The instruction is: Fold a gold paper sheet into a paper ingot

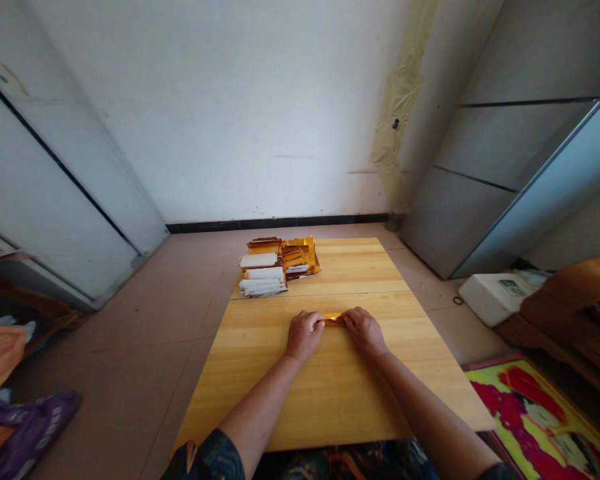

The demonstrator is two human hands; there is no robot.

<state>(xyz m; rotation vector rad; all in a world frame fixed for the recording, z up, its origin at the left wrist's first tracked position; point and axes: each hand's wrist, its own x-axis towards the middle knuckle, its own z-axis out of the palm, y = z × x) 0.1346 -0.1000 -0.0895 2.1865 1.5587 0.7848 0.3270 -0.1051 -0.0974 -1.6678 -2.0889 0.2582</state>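
Between my two hands stretches a narrow piece of shiny gold foil paper (333, 319), which looks folded or rolled. My left hand (305, 333) pinches its left end, and my right hand (365, 331) grips the right end. Both hands rest low over the middle of the wooden table (340, 393). Beyond them, at the table's far left, lies a pile of gold foil paper (300, 255). Beside and in front of it are several folded white-backed papers (263, 283) in stacks. My fingers partly cover the ends of the held piece.
Past the table stands a white wall (260, 120). A grey fridge-like cabinet (495, 160) is at the right, with a white box (495, 297) on the floor near it. A colourful mat (540, 407) lies at lower right. A purple bag (40, 427) sits at lower left.
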